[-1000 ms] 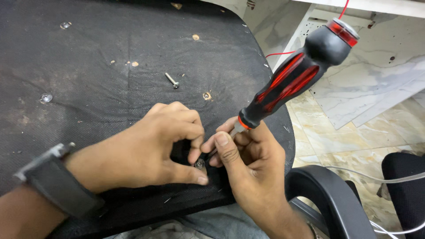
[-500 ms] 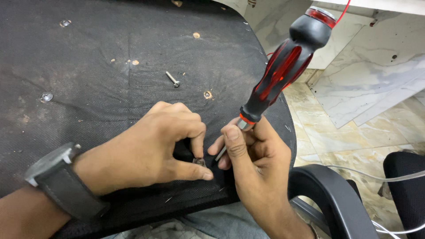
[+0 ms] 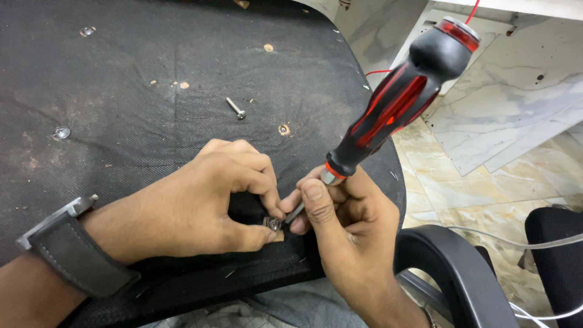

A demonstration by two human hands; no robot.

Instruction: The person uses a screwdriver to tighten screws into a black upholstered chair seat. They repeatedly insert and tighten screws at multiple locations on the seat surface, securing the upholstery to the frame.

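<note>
My left hand (image 3: 206,203) rests on a black fabric-covered panel (image 3: 121,91) and pinches a small silver screw (image 3: 273,223) between thumb and fingers. My right hand (image 3: 346,225) grips the shaft of a red and black screwdriver (image 3: 401,97), just below its handle. The screwdriver tip meets the screw head. The handle tilts up and to the right. A dark watch (image 3: 70,249) is on my left wrist.
A loose silver screw (image 3: 235,109) lies on the panel beyond my hands. Small holes and metal studs (image 3: 61,132) dot the fabric. A black chair armrest (image 3: 449,267) curves at lower right over a marble tile floor (image 3: 504,133). White cables (image 3: 534,243) run at right.
The screwdriver handle has swung slightly between frames, from leaning right to more upright and back. Both hands stay at the screw.
</note>
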